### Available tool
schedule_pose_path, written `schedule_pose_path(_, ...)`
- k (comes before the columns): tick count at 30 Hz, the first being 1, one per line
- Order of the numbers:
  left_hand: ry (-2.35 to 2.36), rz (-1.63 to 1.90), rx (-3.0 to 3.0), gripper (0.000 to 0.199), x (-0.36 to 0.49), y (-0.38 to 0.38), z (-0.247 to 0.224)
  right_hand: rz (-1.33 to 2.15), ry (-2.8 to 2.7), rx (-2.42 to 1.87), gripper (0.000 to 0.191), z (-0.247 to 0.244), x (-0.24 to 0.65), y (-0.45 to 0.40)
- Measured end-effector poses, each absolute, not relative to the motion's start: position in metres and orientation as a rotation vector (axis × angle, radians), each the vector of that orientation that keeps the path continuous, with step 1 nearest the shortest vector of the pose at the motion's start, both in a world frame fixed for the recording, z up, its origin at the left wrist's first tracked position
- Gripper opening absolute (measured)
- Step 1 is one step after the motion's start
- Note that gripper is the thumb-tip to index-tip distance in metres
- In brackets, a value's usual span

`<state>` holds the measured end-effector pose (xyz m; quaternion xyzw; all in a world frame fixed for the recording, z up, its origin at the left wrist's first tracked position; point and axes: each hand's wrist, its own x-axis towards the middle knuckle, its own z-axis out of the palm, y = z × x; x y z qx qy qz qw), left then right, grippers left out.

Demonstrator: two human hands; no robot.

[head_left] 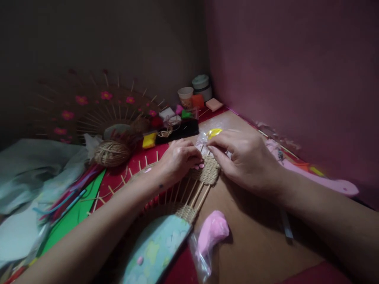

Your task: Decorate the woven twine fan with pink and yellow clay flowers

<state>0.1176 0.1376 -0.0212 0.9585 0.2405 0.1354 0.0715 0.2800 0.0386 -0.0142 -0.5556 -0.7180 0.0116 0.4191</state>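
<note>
A woven fan (209,170) with thin wooden ribs and a blue-green floral base (158,250) lies in front of me. My left hand (184,156) is closed over its woven band, fingers curled in beside small pink clay petals (199,166); whatever they pinch is hidden. On the other side of the band, my right hand (244,157) has thumb and forefinger pressed together near the tips of the ribs. I cannot make out what lies between them. A pink clay lump (217,225) in clear plastic sits beside the fan.
A finished-looking fan with pink flowers (106,95) stands behind, left. Near it are a twine ball (111,153), a black phone-like slab (189,128), a yellow clay packet (149,140) and a paper cup (186,96). A pink plastic strip (325,182) runs along the right wall.
</note>
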Motion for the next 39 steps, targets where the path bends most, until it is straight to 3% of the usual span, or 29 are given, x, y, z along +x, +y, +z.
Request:
schedule_pose_path(16, 0.485, 0.086, 3.217, 0.03, 0.108, 0.114, -0.009, 0.051, -1.815, -1.447, 0.018, -0.013, 0.278, 0.037)
schedule_pose_path(24, 0.572, 0.348, 3.14, 0.025, 0.097, 0.118, -0.012, 0.024, -1.813, -1.401, 0.017, -0.016, 0.279, 0.037)
schedule_pose_path(30, 0.748, 0.418, 2.982, 0.017, 0.071, 0.097, 0.019, 0.041, -1.825, -1.415, 0.017, -0.014, 0.28, 0.036)
schedule_pose_path(39, 0.908, -0.117, 2.562, 0.013, -0.015, 0.036, 0.042, -0.045, -1.839, -1.392, 0.015, -0.015, 0.278, 0.032)
